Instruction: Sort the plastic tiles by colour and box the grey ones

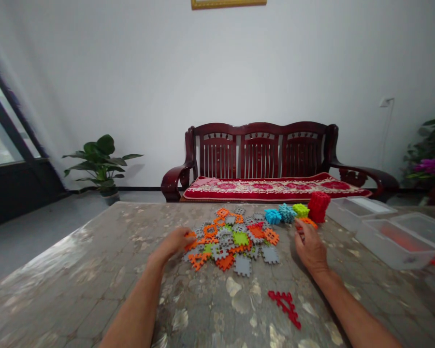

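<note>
On the table [76, 290], one mixed pile [241, 238] of orange, grey and lime pieces lies between the hands. The left hand [174, 241] has its fingers bent at an orange piece [190, 236] on the pile's left edge; the right hand [311, 249] curls its fingers at one orange stack [308, 222]. Whether either is clamped, I cannot tell. Near the latter stand two blue stacks [272, 216], one lime stack [300, 210], one red stack [319, 207]; one red triangle [286, 307] lies nearer
</note>
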`<state>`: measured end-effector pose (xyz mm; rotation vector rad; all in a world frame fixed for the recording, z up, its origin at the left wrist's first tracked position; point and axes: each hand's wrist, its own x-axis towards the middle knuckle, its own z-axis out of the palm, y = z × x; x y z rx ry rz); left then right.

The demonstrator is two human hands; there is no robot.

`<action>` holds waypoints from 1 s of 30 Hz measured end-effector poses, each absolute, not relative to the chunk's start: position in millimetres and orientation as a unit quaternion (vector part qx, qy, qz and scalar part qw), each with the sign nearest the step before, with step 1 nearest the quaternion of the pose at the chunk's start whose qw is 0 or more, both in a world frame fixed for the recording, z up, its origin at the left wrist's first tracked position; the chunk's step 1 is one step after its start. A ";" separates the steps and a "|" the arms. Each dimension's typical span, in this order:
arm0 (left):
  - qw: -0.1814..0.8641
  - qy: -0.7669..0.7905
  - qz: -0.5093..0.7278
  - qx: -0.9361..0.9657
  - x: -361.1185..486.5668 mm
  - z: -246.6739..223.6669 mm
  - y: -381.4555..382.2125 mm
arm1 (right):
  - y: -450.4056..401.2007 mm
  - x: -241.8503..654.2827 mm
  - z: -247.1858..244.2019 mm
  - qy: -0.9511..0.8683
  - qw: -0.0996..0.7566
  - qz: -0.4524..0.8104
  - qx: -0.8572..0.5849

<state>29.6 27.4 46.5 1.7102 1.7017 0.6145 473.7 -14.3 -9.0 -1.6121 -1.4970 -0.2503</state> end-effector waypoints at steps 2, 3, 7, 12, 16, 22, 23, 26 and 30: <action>0.340 0.634 0.263 0.642 37.3 54.6 26.0 | -15.0 470.8 -8.6 -0.615 0.452 -0.077 -0.642; 0.368 0.621 0.284 0.631 43.5 59.0 24.3 | -15.8 467.2 -7.9 -0.618 0.456 -0.057 -0.638; 0.617 0.499 0.410 0.449 84.7 67.0 12.0 | -23.4 433.6 -0.9 -0.617 0.490 0.051 -0.614; 0.693 0.441 0.491 0.291 148.1 50.6 -8.5 | -39.5 371.4 10.7 -0.634 0.536 0.159 -0.535; 0.728 0.399 0.502 0.243 176.7 43.2 -25.2 | -50.1 343.9 12.6 -0.634 0.551 0.168 -0.517; 0.730 0.408 0.496 0.235 192.9 42.2 -39.1 | -55.7 335.4 12.7 -0.659 0.545 0.111 -0.506; 0.730 0.402 0.498 0.241 194.6 41.8 -40.4 | -56.0 334.4 13.2 -0.664 0.539 0.102 -0.508; 0.730 0.380 0.502 0.265 198.4 42.5 -44.2 | -57.5 331.6 14.7 -0.680 0.517 0.072 -0.514; 0.740 0.374 0.489 0.272 201.3 47.6 -48.6 | -58.2 331.0 14.8 -0.692 0.493 0.041 -0.526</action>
